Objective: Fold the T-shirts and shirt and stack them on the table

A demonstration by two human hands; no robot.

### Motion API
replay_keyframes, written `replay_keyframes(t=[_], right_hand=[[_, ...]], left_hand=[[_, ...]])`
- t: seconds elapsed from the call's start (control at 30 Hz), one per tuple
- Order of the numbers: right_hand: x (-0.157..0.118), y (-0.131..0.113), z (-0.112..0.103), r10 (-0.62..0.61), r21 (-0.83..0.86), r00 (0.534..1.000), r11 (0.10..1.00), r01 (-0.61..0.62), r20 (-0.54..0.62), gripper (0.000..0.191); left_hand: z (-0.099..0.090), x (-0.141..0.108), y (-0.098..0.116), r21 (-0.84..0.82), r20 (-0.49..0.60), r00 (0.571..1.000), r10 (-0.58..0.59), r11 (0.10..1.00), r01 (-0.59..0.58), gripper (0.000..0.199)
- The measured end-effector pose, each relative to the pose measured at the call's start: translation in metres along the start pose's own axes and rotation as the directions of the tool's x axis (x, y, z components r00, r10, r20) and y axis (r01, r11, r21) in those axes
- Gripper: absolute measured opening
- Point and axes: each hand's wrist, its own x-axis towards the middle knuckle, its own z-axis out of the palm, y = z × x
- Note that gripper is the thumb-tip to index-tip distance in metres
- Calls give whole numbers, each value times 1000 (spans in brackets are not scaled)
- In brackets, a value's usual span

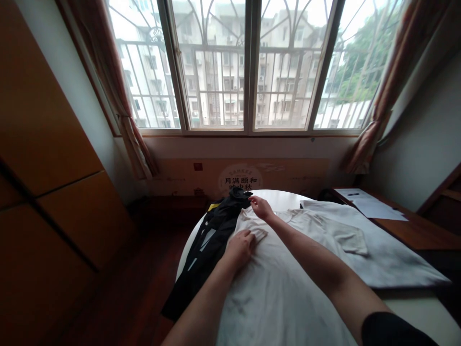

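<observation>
A white T-shirt [277, 283] lies spread on a white round table [277, 196], its collar towards the window. My left hand [240, 247] rests on the shirt near its left sleeve, fingers laid on the cloth and slightly bent. Farther forward, my right hand [262, 207] is closed in a pinch near the shirt's left shoulder, close to a black garment [216, 235]. What sits between those fingertips is too small to make out. The black garment, with pale grey patches, lies along the table's left side. The shirt's right sleeve [351, 240] is stretched out flat.
A white padded cloth [389, 254] lies to the right beneath the sleeve side. Beyond it, a brown wooden desk [428, 230] carries white papers [370, 204]. A printed board [173, 175] stands below the barred window. An orange-brown cabinet [46, 158] is at left.
</observation>
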Motion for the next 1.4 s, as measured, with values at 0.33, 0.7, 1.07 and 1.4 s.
replay_keyframes(t=[0.33, 0.7, 1.07, 1.4], right_hand=[[-88, -4, -43, -128, -331, 876, 892, 307, 465, 61], [-127, -17, -65, -105, -515, 943, 816, 262, 315, 33], [-125, -14, -63, -61, -543, 924, 794, 274, 377, 25], [-143, -27, -93, -58, -513, 945, 828, 226, 322, 33]], left_hand=[[13, -3, -13, 111, 149, 989, 6, 994, -23, 61], [-23, 71, -30, 257, -43, 991, -126, 957, 133, 42], [17, 79, -51, 350, 39, 969, -246, 911, 217, 65], [15, 79, -49, 378, 85, 968, -235, 906, 187, 65]])
